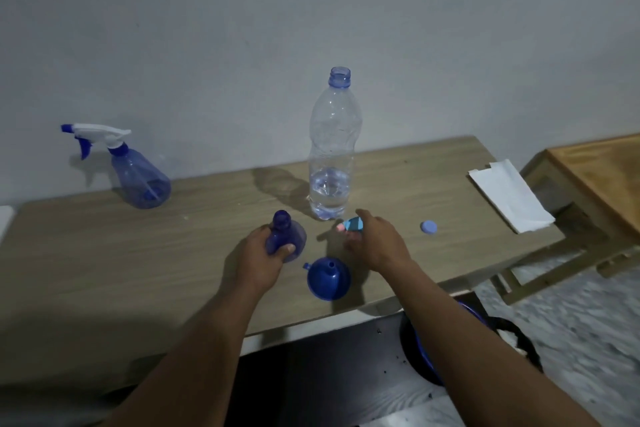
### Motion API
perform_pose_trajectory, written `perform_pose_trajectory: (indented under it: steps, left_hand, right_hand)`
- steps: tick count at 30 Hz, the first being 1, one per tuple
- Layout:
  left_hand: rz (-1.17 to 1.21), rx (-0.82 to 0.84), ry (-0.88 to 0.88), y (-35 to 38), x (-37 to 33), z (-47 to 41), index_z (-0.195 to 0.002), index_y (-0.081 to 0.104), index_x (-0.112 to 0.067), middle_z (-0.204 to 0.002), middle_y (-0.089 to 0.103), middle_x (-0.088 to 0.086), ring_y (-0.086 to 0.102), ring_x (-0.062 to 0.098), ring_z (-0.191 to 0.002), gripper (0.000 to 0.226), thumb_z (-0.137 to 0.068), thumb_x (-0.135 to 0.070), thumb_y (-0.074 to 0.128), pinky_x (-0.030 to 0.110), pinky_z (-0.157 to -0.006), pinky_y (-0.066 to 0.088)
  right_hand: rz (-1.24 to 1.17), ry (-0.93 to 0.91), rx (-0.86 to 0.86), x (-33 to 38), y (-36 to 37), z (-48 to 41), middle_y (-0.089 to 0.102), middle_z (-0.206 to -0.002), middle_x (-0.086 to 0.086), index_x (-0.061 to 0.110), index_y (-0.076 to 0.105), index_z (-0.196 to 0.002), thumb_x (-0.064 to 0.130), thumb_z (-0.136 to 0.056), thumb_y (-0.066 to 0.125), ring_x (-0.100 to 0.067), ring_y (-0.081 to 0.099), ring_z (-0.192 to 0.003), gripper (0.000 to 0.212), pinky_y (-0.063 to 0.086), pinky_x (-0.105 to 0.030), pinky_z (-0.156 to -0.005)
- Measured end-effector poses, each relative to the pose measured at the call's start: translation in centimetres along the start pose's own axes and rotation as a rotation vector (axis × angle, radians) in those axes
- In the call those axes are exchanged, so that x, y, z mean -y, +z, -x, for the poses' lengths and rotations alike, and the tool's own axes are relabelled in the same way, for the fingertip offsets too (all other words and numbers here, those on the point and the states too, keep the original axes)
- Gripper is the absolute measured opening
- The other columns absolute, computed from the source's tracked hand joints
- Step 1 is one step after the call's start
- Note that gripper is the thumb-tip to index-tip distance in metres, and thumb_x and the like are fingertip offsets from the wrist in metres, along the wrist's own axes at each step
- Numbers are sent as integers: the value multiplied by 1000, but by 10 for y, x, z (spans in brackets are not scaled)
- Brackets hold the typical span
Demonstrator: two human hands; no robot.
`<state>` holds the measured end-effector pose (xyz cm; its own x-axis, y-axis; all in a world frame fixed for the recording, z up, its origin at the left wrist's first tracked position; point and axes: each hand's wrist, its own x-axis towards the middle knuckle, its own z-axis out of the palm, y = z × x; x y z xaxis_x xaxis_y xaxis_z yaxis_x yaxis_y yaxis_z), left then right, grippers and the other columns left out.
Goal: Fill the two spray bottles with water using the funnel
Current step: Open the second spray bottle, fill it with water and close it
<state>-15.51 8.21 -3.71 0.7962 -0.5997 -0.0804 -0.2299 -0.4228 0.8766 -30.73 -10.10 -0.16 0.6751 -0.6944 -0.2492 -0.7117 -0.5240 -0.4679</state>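
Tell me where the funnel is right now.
In the head view, the blue funnel lies on the table's near edge, between both hands, just right of the open spray bottle.

funnel (329, 282) front | water bottle (330, 156) behind | spray bottle (138, 173) far left

Translucent blue plastic spray bottle (143, 180) with white-and-blue trigger head; second translucent blue open-necked bottle (285, 239); opaque deep-blue plastic funnel (327, 279). Clear plastic water bottle (332, 149) with blue-tinted neck; pale blue round cap (428, 227). Light wood-grain tabletop (138, 253); white folded paper towel (510, 196); plain grey wall (242, 28).
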Motion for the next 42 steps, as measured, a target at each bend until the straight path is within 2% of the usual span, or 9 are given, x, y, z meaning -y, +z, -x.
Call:
perform_pose_trajectory:
  steps: [4,7,18,23,27,32,37,40,42]
  left_hand:
    - [-41,7,-38,2,9,0,-88,55,-65,-95,69,-15,67,11,-88,38,-68,-41,77,33,-78,52]
    - [-62,-6,-72,5,18,-2,-94,54,-66,-94,70,-21,68,7,-89,37,-61,-59,69,41,-85,56]
    - [-22,-39,-99,8,13,3,-111,58,-51,-96,72,-20,68,6,-93,51,-63,-50,74,37,-90,54]
    - [14,-54,-72,6,-3,11,-99,61,-45,-86,71,-27,66,-8,-82,40,-76,-17,78,6,-67,43]
    - [-6,-42,-130,5,-9,13,-116,62,-33,-100,72,-10,68,17,-97,43,-76,-29,78,28,-84,52]
    - [-53,-50,-146,5,-12,14,-118,60,-36,-106,72,-7,67,20,-100,48,-73,-38,76,39,-92,52]
    - [-44,-72,-135,5,-17,14,-123,62,-25,-108,72,0,67,21,-99,47,-79,-25,78,38,-92,52]
    - [-68,-86,-132,6,-19,15,-128,60,-22,-112,71,2,65,22,-101,49,-82,-21,76,30,-88,50]
    - [-63,-85,-128,5,-20,15,-127,61,-21,-111,71,2,65,21,-100,48,-82,-19,77,28,-84,48]
  right_hand:
    - [138,-41,-17,-18,27,-6,59,-132,-10,21,45,-144,43,-98,52,-30,53,-118,51,46,-45,-96]
    - [135,-84,-58,-25,41,-7,55,-136,-7,22,45,-144,46,-96,55,-27,50,-119,55,44,-42,-96]
    - [-34,-294,-262,-18,32,5,55,-137,-12,14,53,-135,27,-89,64,-29,51,-126,50,43,-37,-100]
    - [-135,-471,222,3,9,21,60,-134,-2,24,50,-139,31,-74,56,-22,57,-119,66,48,-37,-97]
    - [222,-531,406,18,11,18,60,-125,-1,27,51,-133,43,-74,76,-24,58,-111,66,47,-36,-89]
    - [590,-597,356,28,21,15,58,-127,-10,21,46,-142,37,-81,76,-30,57,-113,70,52,-41,-89]
    - [164,-504,305,19,-1,9,56,-125,-4,32,42,-147,43,-75,81,-26,59,-111,82,49,-36,-93]
    - [-288,-487,249,21,-23,5,57,-116,16,37,47,-147,38,-75,83,-10,62,-101,80,47,-11,-86]
    - [-474,-485,226,31,-35,4,57,-115,18,43,51,-141,42,-75,82,-3,63,-101,73,48,-9,-81]
